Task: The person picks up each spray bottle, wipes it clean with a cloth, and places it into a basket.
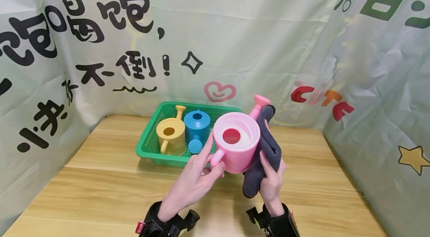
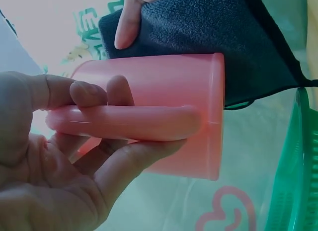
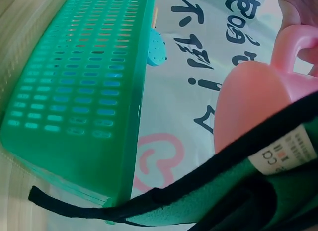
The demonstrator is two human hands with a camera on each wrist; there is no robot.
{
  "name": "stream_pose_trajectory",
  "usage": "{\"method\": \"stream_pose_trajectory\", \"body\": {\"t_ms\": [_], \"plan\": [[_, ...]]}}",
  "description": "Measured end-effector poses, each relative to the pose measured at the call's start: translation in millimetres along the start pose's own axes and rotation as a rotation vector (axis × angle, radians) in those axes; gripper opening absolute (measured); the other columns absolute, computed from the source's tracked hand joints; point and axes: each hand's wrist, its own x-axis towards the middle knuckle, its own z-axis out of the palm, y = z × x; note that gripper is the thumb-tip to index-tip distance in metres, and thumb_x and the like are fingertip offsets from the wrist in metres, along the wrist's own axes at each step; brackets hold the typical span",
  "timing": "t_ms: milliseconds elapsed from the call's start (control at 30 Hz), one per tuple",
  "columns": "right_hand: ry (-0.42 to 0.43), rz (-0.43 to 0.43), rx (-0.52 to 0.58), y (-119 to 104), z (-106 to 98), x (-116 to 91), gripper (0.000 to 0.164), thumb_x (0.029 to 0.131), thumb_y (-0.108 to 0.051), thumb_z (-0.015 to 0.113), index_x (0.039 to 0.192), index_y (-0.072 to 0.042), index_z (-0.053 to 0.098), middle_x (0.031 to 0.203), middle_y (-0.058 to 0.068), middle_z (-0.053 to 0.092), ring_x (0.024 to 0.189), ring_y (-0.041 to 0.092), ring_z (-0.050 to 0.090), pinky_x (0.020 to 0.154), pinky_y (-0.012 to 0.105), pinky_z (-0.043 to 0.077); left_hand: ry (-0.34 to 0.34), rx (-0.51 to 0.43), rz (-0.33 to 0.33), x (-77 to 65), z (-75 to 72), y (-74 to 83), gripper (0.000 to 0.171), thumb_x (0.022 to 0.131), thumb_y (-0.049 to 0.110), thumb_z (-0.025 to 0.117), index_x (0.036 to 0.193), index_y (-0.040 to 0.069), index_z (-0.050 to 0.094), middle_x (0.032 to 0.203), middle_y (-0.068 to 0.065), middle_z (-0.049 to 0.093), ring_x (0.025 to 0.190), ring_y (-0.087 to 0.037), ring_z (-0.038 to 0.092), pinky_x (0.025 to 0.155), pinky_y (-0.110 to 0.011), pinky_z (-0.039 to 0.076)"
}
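One pink can [image 1: 236, 158] is held up near the basket [image 1: 149, 136]; I see the left hand [image 1: 196, 177] gripping the can's handle [image 1: 217, 158], apparently to steady it against the cloth [image 1: 271, 147] the right hand [image 1: 273, 181] holds alongside.

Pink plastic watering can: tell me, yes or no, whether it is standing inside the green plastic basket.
No, the left hand holds the pink plastic watering can up by its handle.

Yellow watering can [image 1: 176, 143], blue watering can [image 1: 199, 131] in green basket [image 1: 151, 153] on wooden table [image 1: 111, 181].
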Motion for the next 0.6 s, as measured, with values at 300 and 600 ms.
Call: {"method": "stream_pose_trajectory", "body": {"t_ms": [300,600], "plan": [[0.04,-0.024,-0.101,3.1,2.0,-2.0,0.05,0.093,0.017,0.036,0.142,0.013,0.046,0.156,0.018,0.044,0.149,0.022,0.04,0.122,0.027,0.03,0.027,-0.007,0.034,0.2,1.9,0.4,0.078,0.101,0.01,0.058,0.163,0.019,0.01,0.089,-0.011,0.071,0.076,-0.009,0.065,0.056,-0.026,0.057],[0.054,-0.016,-0.127,5.8,0.9,-2.0,0.048,0.095,0.016,0.036,0.142,0.012,0.047,0.154,0.016,0.047,0.148,0.021,0.041,0.122,0.027,0.031,0.082,-0.046,0.063,0.7,1.7,1.0,0.075,0.102,0.011,0.059,0.162,0.024,0.016,0.098,-0.014,0.069,0.077,-0.018,0.066,0.054,-0.029,0.058]]}}
